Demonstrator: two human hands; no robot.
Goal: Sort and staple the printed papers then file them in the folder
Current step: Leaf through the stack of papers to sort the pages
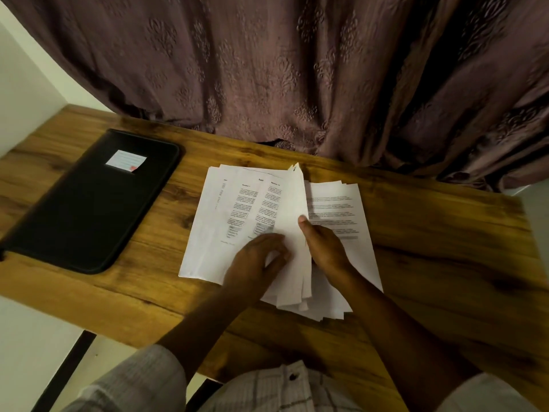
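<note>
Printed white papers (225,209) lie fanned out in the middle of the wooden table (430,263). Some sheets are lifted on edge between my hands, while others lie flat to the left and right (341,209). My left hand (255,260) presses on the lower part of the pile and touches the raised sheets. My right hand (323,248) grips the raised sheets, thumb on top. A closed black zip folder (89,209) with a white label lies flat at the table's left. No stapler is in view.
A brown patterned curtain (297,69) hangs along the table's far edge and touches it. The table's near edge runs just in front of my body, and a white wall stands at the left.
</note>
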